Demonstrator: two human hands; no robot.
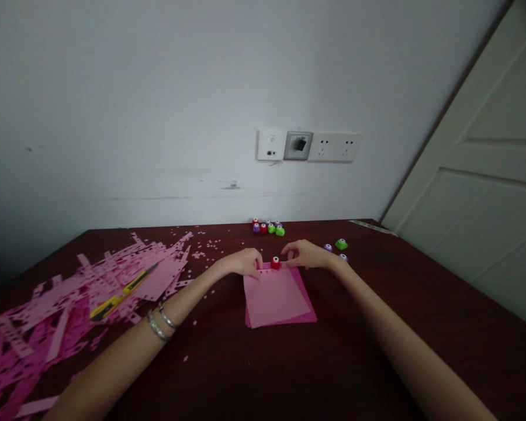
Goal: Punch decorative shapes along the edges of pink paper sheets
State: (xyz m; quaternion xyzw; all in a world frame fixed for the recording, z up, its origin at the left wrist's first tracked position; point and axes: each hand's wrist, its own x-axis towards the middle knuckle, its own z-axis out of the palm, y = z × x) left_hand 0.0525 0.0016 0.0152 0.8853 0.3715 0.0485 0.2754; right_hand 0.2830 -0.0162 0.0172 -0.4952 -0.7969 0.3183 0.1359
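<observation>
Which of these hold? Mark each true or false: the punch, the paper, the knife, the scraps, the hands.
1. A red punch sits at the far edge of the pink paper. True.
2. The left hand holds the knife. False: the knife lies on the scraps, apart from both hands.
3. The scraps lie right of the paper. False: they lie left.
4. The right hand is at the punch. True.
5. Bracelets are on the left wrist. True.
6. The paper is green. False: pink.
</observation>
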